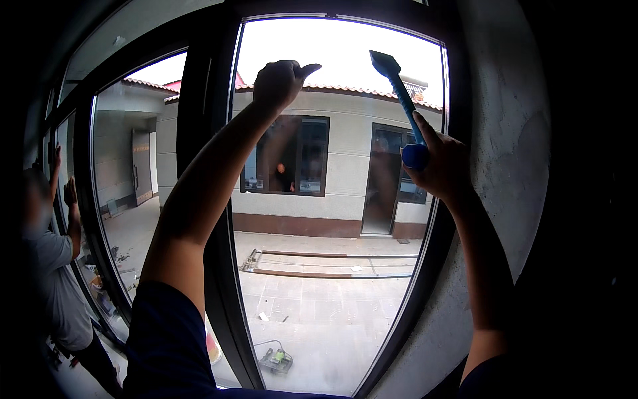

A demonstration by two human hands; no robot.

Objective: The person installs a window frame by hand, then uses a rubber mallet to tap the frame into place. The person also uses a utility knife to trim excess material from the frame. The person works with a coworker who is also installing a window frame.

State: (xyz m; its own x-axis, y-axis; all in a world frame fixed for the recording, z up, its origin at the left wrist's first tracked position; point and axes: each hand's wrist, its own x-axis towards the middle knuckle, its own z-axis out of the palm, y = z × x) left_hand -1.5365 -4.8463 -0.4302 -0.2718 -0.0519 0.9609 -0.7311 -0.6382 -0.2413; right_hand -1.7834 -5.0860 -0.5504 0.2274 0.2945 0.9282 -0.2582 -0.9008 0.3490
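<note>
Right hand [444, 163] grips blue tool [405, 100], long axis steep, head [385, 63] up-left; left hand [277, 84] curled, contents unclear

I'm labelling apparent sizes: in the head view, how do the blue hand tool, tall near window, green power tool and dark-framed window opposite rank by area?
Largest: tall near window
dark-framed window opposite
blue hand tool
Smallest: green power tool

pale tiled ground [332, 309] outdoors, long parallel bars [299, 273] lying across it, green corded device [276, 361] nearer, small pale scraps [263, 316]
</note>
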